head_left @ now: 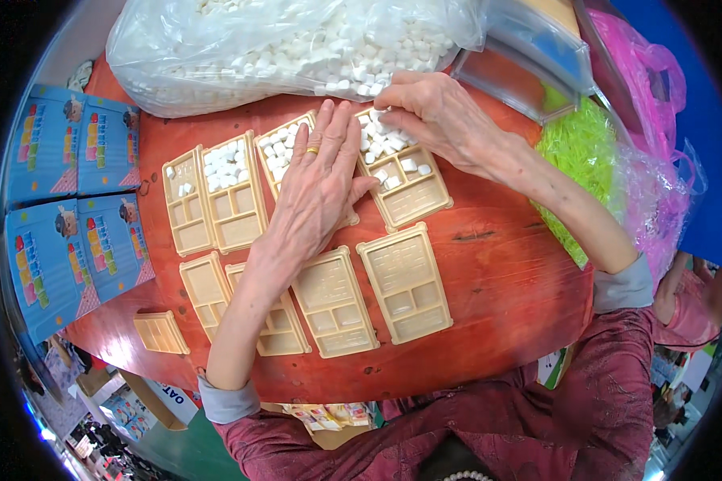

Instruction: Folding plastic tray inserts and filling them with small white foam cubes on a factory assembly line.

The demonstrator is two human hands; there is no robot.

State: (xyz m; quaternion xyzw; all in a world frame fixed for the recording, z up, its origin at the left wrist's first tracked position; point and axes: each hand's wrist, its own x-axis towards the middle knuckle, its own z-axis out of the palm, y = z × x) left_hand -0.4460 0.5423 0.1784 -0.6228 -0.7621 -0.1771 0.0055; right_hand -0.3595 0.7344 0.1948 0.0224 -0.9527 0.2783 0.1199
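Note:
My left hand lies flat, fingers stretched out, over a beige compartment tray that holds small white block-like pieces. The hand covers much of that tray. My right hand bends over the top of the neighbouring beige tray, thumb and fingers pinched together at its heap of white pieces; what they grip is hidden. Several pieces also sit in that tray's smaller middle compartments. To the left, one tray has a well-filled large compartment, and the outermost tray holds only a few pieces.
A big clear bag of white pieces lies along the far edge. Nearer me stand several bare beige trays and a small stack. Blue printed boxes line the left; clear plastic covers and green shreds lie right.

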